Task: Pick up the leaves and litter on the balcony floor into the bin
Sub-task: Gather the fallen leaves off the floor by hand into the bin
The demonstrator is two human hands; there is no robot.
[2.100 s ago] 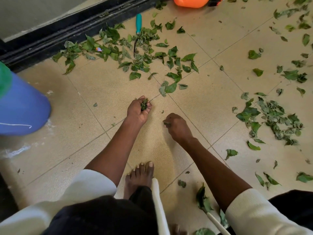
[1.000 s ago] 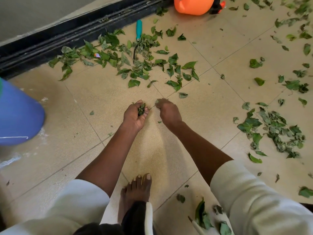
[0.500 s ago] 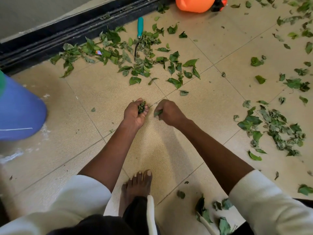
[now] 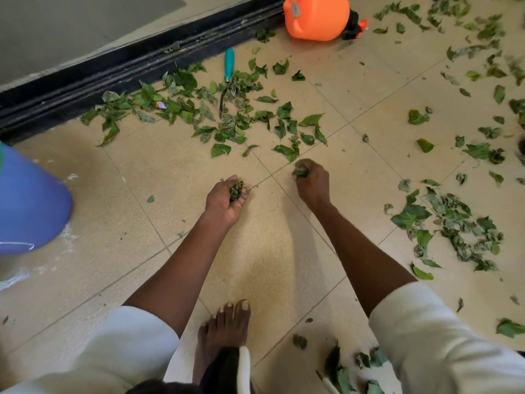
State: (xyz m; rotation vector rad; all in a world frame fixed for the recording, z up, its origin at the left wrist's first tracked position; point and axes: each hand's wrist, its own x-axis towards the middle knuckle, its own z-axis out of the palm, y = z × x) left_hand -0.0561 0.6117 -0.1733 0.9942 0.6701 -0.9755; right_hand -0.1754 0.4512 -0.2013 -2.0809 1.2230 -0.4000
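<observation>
At the far left, well apart from both hands, stands the blue bin [image 4: 29, 203], only its lower wall showing at the frame edge. Beyond the hands, along the black door track [image 4: 136, 66], a dense band of green leaves [image 4: 181, 106] lies on the beige tiled floor [image 4: 119, 172], with a small coloured scrap of litter [image 4: 160, 105] among them. A tool with a teal handle [image 4: 229, 64] lies in the same band, its dark end buried under leaves.

The left hand [image 4: 224, 200] rests low over the floor, palm turned up, fingers curled round a wad of crumpled leaves [image 4: 236, 190] that shows between thumb and fingertips. A tiny leaf fragment [image 4: 150, 199] lies on the tile to its left. Below it, nearer the body, a bare foot [image 4: 225, 327] stands on the floor between two white sleeves.

Just to the right, the right hand [image 4: 311, 180] is knuckles-up at a tile joint, fingers bent down and pinching a green leaf [image 4: 300, 172] at the fingertips. Loose leaves lie just beyond its fingers.

Further away, up and to the right, an orange plastic jug [image 4: 316, 17] sits on its side. To the right of the right hand, a second cluster of leaves [image 4: 449, 223] is spread over the tiles, and more lie scattered toward the far right edge.
</observation>
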